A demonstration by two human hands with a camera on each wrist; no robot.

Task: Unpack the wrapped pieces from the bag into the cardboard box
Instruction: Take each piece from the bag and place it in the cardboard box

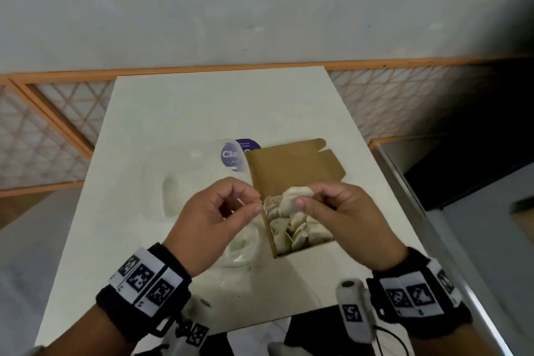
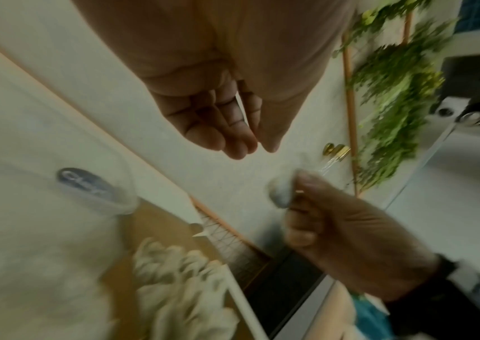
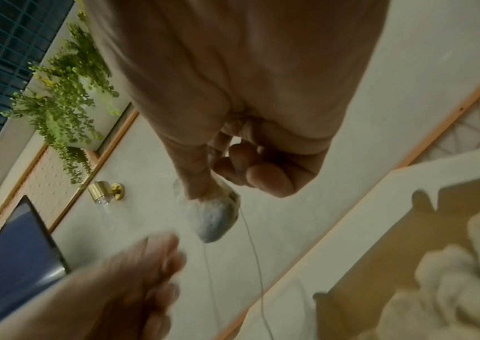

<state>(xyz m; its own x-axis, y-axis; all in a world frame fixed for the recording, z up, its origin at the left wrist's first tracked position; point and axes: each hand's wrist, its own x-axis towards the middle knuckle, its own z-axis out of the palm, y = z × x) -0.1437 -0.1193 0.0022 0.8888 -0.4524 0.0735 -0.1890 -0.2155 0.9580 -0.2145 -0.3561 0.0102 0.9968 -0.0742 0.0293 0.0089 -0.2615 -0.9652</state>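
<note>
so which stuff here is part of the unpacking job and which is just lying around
Job: wrapped piece pinched by right hand; left hand, holding nothing; cardboard box of wrapped pieces; clear plastic bag.

Lying about: wall lamp; hanging plants; table.

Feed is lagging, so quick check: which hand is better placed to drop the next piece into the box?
Right. The right hand already pinches a wrapped piece directly over the open box. The left hand holds no piece and sits left of the box, over the bag.
</note>
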